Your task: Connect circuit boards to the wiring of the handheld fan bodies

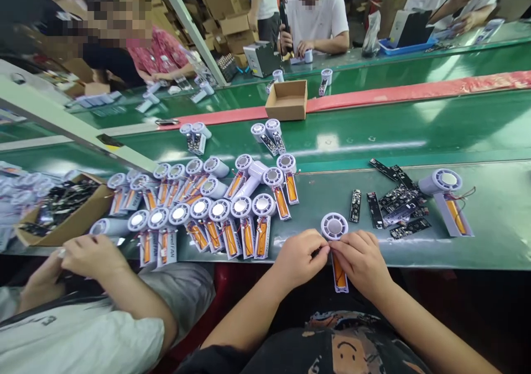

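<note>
At the table's near edge lies a light-purple handheld fan (334,226), its round head up on the green surface. Its handle is uncovered, showing an orange battery (340,274), and points toward me over the edge. My left hand (302,256) is at the left of the fan's neck, fingers pinched together. From the other side my right hand (362,256) pinches at the same spot, covering part of the neck and handle. The fingertips of both hands nearly meet. Whatever is between them is too small to make out.
Rows of similar fans (219,211) lie to the left. Loose black circuit boards (400,202) and another uncovered fan (446,180) are at the right. A cardboard tray (286,100) stands beyond. On my left, a co-worker's hands (89,255) are close by.
</note>
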